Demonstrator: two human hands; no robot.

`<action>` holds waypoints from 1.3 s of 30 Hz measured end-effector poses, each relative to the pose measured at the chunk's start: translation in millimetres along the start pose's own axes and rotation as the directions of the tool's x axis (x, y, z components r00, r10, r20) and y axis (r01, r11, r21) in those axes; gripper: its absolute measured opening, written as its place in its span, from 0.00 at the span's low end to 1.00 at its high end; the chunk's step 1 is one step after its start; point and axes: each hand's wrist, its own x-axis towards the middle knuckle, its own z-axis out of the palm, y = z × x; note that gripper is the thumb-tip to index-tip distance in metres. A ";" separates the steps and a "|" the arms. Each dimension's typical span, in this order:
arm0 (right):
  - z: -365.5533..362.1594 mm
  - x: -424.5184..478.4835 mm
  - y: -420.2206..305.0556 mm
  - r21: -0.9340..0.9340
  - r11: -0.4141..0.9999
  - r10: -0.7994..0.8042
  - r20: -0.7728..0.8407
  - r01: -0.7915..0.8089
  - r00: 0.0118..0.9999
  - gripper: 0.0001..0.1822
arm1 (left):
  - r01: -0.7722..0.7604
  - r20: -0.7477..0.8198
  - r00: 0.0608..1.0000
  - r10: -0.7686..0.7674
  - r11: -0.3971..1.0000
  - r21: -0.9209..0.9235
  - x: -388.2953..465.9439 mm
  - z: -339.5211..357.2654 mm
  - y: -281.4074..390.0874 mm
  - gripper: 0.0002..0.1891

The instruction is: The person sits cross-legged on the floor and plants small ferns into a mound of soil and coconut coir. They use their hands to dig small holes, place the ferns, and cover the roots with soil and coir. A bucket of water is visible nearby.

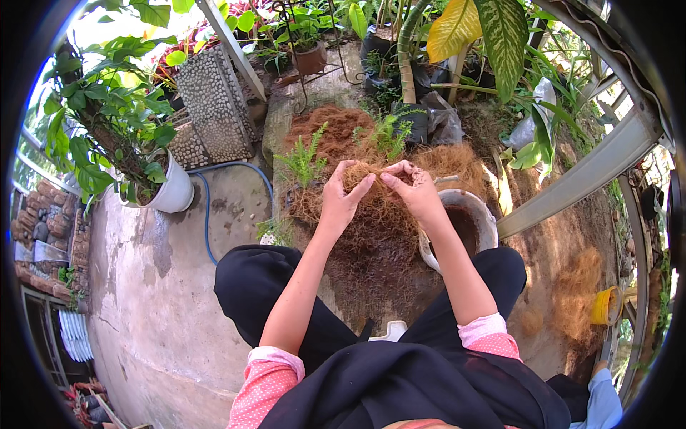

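Observation:
Between both hands a thin wad of coconut fibre (368,174) is stretched. My left hand (345,190) grips its left side with thumb and fingers. The right side is pinched by my right hand (412,187), whose fingertips are smeared with dark soil. Below the hands lies a heap of loose brown fibre (370,236) on the ground. Reddish-brown coir (327,128) is piled beyond them. Small feathery green plants (303,158) stand at the left of the hands, and another such plant (391,134) is just behind them.
A whitish round pot (489,220) stands by my right forearm. Left are a white planter (174,187), a blue hose (208,214) and a pebbled block (214,102). A metal post (579,171) slants at right, near a yellow bucket (605,305). A person's blue sleeve (603,399) shows bottom right.

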 end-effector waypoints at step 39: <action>5.5 1.0 19.3 0.095 0.996 -0.011 0.111 0.001 0.994 0.15 | 0.287 0.161 0.957 -0.243 0.880 -0.378 -6.0 1.7 16.9 0.24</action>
